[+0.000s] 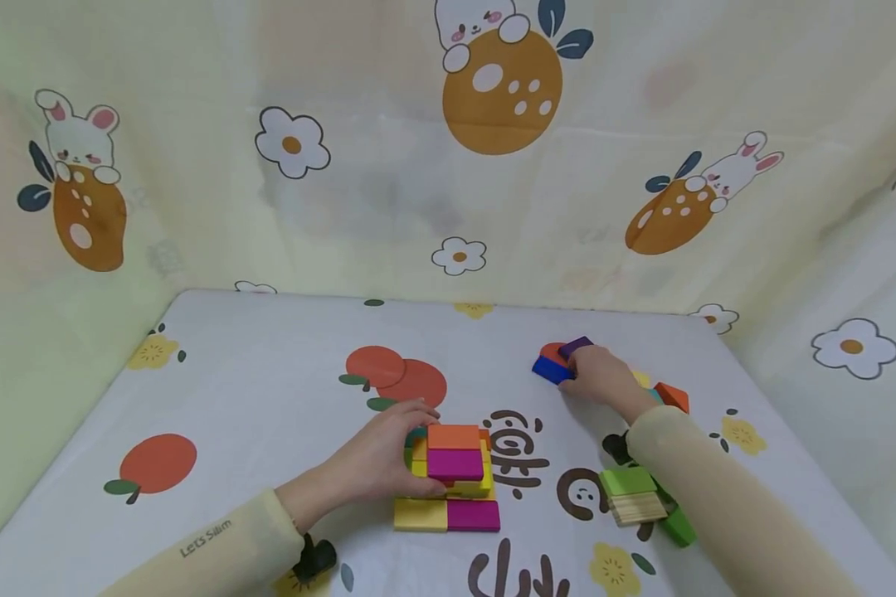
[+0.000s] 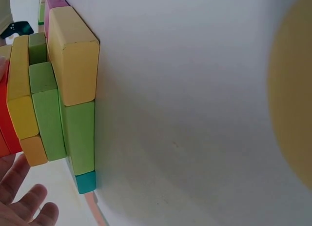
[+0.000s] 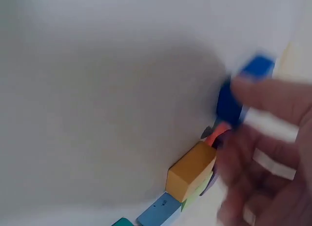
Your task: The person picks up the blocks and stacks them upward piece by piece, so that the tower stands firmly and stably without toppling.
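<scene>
A layered stack of coloured wooden blocks (image 1: 454, 464) stands mid-table, with an orange block (image 1: 453, 437) on top and a purple one (image 1: 455, 465) under it at the front. My left hand (image 1: 377, 456) holds the stack from its left side, thumb at the front and fingertips at the back. In the left wrist view, the lower fingers (image 2: 29, 206) stay apart from the blocks. Farther right, my right hand (image 1: 605, 377) pinches a blue block (image 3: 231, 101) between thumb and fingers; motion blurs it. A dark purple block (image 1: 575, 347) lies beside that hand.
Near the right forearm lie a light green block (image 1: 627, 480), a ribbed wood-coloured block (image 1: 638, 508) and a green block (image 1: 678, 526). An orange block (image 1: 672, 397) sits beyond that wrist. A printed curtain (image 1: 373, 215) hangs behind the table.
</scene>
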### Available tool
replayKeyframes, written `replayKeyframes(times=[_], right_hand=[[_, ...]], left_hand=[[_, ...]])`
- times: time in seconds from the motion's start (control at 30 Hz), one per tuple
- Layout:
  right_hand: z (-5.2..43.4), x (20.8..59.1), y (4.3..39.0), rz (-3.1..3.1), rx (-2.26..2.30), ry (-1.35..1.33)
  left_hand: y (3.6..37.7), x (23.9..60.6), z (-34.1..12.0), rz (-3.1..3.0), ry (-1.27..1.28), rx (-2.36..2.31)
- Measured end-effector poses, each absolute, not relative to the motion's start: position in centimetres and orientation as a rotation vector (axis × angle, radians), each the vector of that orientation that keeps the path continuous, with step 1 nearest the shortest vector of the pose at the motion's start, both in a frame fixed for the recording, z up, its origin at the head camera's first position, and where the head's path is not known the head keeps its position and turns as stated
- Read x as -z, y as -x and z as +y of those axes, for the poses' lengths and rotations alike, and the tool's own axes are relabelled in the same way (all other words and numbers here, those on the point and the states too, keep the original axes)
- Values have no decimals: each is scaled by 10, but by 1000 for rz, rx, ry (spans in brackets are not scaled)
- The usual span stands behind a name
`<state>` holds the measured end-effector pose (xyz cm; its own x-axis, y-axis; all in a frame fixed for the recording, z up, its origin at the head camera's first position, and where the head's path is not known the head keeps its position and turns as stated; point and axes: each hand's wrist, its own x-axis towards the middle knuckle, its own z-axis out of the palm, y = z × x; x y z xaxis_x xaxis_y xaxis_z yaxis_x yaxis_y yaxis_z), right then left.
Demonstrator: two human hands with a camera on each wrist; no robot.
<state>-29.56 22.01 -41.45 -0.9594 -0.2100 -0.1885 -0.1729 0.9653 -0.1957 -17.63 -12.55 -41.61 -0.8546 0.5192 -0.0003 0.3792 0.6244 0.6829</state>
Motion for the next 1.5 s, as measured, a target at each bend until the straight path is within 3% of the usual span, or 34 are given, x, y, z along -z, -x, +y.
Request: replayKeyframes(times=[0.13, 0.4, 0.73, 0.93, 1.5], right_hand=[[214, 417, 284, 2818, 418, 484], [208, 421, 272, 2807, 465, 503], [159, 375, 227, 2854, 741, 812], [136, 374, 204, 2755, 877, 964], [127, 388, 194, 2670, 961, 962]], left_hand=[[176, 415, -126, 2653, -747, -1036], [176, 418, -127, 2644, -728, -1052], [176, 417, -127, 2643, -682, -1073], [177, 418, -128, 2633, -668, -1085], [175, 420, -127, 2614, -655, -1125]])
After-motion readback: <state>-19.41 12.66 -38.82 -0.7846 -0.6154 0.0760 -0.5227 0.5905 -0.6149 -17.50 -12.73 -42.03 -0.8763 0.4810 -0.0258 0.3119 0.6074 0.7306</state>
